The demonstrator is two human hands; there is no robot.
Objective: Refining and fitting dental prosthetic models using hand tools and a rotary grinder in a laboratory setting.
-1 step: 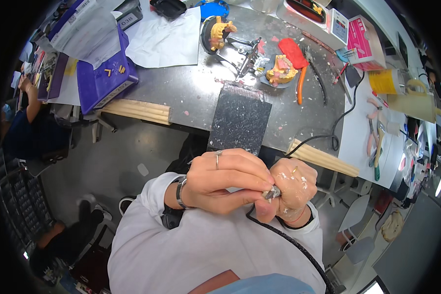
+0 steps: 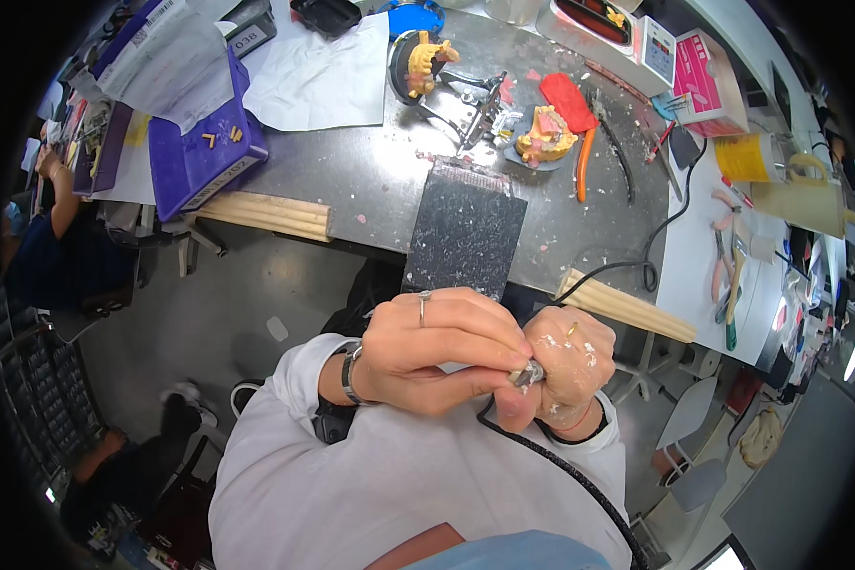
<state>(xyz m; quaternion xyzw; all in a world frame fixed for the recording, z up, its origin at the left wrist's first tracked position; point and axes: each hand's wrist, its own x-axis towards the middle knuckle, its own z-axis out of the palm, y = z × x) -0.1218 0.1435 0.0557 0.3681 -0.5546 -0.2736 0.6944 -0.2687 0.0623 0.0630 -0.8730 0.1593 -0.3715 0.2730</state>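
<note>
My right hand (image 2: 572, 366), dusted with white powder, is wrapped around a corded handpiece (image 2: 530, 374); only its metal front end shows. From that fist a thick black cord (image 2: 584, 477) runs down across my white top. Thumb and fingertips of my left hand (image 2: 437, 347) are pinched right at the handpiece's tip. Whatever small piece the left hand holds is hidden behind the fingers. Both hands meet in front of my chest, just on my side of a black board (image 2: 467, 228) that juts from the bench edge.
On the metal bench (image 2: 342, 171) stand an opened articulator (image 2: 484, 100) with a yellow dental cast (image 2: 423, 66) and a second cast (image 2: 546, 138). A purple tray (image 2: 209, 161) with small yellow pieces lies left. Pliers (image 2: 722, 256) lie right. A black cable (image 2: 648, 275) crosses the bench. People sit at left.
My hands and the handpiece show no visible movement. At the lower left, another person's leg and foot have shifted slightly.
</note>
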